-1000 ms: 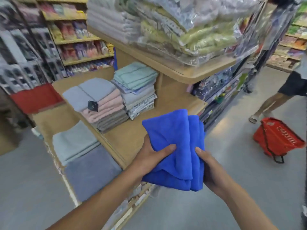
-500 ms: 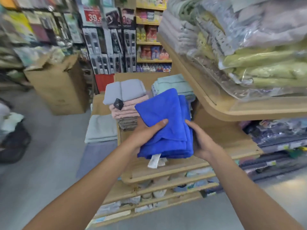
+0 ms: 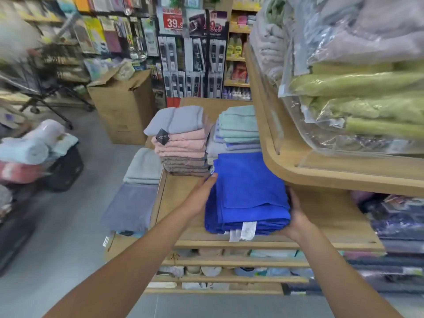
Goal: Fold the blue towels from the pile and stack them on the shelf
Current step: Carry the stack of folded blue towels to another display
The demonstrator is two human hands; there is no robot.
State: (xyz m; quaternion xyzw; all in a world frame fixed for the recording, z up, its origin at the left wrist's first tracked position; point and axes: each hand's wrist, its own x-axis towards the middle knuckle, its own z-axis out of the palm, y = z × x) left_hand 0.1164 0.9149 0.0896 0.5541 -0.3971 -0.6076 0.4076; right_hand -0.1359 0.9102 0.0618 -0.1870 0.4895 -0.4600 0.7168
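A folded bright blue towel (image 3: 249, 193) lies flat on the wooden shelf (image 3: 330, 216), with white tags hanging over the front edge. It appears to rest on more blue layers beneath. My left hand (image 3: 202, 196) presses against the towel's left side, fingers along its edge. My right hand (image 3: 297, 216) cups the right front corner, thumb on the side. Both hands grip the towel from opposite sides.
Behind the blue towel stand a stack of grey, pink and brown towels (image 3: 183, 143) and a teal and lilac stack (image 3: 238, 129). An upper shelf (image 3: 298, 171) with bagged green bedding overhangs at right. Grey towels (image 3: 142, 166) lie lower left; a cardboard box (image 3: 124, 104) stands behind.
I have turned to face the shelf and brought the blue towel down from the air onto the shelf surface, in front of the teal stack. Both hands stay on it.
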